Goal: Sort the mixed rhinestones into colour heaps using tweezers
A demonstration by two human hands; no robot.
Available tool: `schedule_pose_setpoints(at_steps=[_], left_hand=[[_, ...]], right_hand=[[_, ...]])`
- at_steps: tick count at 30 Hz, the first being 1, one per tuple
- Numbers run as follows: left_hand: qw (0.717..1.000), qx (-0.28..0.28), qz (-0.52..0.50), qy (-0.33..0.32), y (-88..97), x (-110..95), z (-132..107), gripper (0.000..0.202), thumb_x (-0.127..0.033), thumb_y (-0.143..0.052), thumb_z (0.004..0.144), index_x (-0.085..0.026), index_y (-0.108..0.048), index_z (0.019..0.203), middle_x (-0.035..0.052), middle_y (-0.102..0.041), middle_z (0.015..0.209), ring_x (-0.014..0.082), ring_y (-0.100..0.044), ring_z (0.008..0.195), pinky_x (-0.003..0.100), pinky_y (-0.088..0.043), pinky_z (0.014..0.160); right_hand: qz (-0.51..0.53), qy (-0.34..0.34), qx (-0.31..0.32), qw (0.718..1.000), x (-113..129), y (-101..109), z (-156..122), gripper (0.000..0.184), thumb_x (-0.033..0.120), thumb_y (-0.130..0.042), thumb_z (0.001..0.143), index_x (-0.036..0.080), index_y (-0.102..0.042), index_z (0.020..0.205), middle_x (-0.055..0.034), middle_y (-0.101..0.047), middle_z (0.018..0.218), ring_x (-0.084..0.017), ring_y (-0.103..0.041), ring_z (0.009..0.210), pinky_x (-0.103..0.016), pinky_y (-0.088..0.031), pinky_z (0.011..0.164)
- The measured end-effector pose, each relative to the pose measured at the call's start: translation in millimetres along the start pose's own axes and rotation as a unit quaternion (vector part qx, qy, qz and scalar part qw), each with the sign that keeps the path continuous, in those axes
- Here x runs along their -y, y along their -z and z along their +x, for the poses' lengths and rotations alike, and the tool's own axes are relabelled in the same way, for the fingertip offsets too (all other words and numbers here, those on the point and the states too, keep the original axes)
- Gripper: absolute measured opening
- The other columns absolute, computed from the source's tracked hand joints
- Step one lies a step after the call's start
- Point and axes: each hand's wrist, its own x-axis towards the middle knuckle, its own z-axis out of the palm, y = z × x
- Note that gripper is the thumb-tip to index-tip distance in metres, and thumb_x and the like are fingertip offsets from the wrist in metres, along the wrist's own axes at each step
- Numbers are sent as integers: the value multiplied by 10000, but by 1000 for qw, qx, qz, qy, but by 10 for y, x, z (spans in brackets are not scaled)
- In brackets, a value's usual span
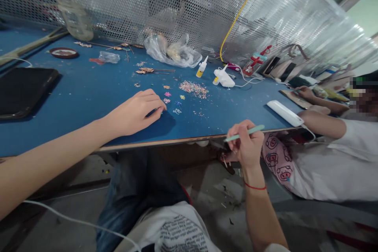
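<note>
My left hand (136,112) rests on the blue workbench (76,98), fingers curled, close to small pink, blue and pale flower-shaped pieces (167,94). Whether its fingertips pinch anything is hidden. My right hand (245,144) is at the bench's front edge, shut around a pale green stick-like tool (245,133), with a red string on the wrist. A dark brown object (226,160) shows beneath that hand. Farther back lie a heap of pink sparkly bits (193,89) and gold-coloured metal hairpins (155,70).
Around the back are a white glue bottle (201,67), a white device with a cable (223,78), a plastic bag (171,51) and a black tablet (25,92). Perforated metal sheeting (183,8) walls the bench. A co-worker's hand (305,93) works at right.
</note>
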Motion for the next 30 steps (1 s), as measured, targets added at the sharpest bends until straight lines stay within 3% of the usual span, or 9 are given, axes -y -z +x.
schedule_pose_setpoints(at_steps=[3,6,9,13,21,30], left_hand=[[1000,-1,-2,-1,2,5,-3,402,-293,-377,1057,-134,-745,1029,105,-744,1002,244,-631,1012,401,-512,970],[1000,-3,2,-5,3,4,-2,404,-293,-376,1060,-128,-744,1026,104,-742,999,244,-630,1010,401,-513,966],[1000,-7,0,-9,3,-4,2,403,-295,-380,1059,-129,-744,1024,101,-741,991,242,-629,1004,400,-513,973],[1000,-6,-5,-5,-5,-10,5,402,-298,-383,1059,-133,-748,1031,100,-741,993,242,-630,1012,401,-512,978],[1000,-4,-8,-4,-12,-8,0,393,-295,-389,1059,-137,-748,1031,101,-744,1003,240,-627,1008,400,-508,969],[1000,7,-1,7,-12,-12,-8,407,-309,-369,1064,-143,-740,1042,110,-741,1031,247,-622,1042,420,-510,973]], right_hand=[[-156,1,59,986,5,3,180,365,496,-672,961,195,-637,756,13,-626,543,-86,-522,387,-194,-345,371],[-269,32,163,949,52,15,362,253,425,-683,943,200,-684,829,-5,-688,657,-121,-611,524,-229,-457,506],[-315,64,252,913,121,46,498,152,341,-661,935,204,-695,879,-15,-702,758,-142,-637,628,-249,-482,585],[-322,93,314,888,182,88,603,158,241,-593,941,201,-683,818,-24,-700,789,-145,-633,636,-254,-473,585],[-341,141,354,859,200,69,676,206,244,-554,973,199,-678,815,-41,-721,837,-158,-654,675,-269,-484,634],[-341,113,384,850,233,6,727,281,316,-542,998,210,-642,759,-32,-708,781,-157,-640,631,-290,-460,643]])
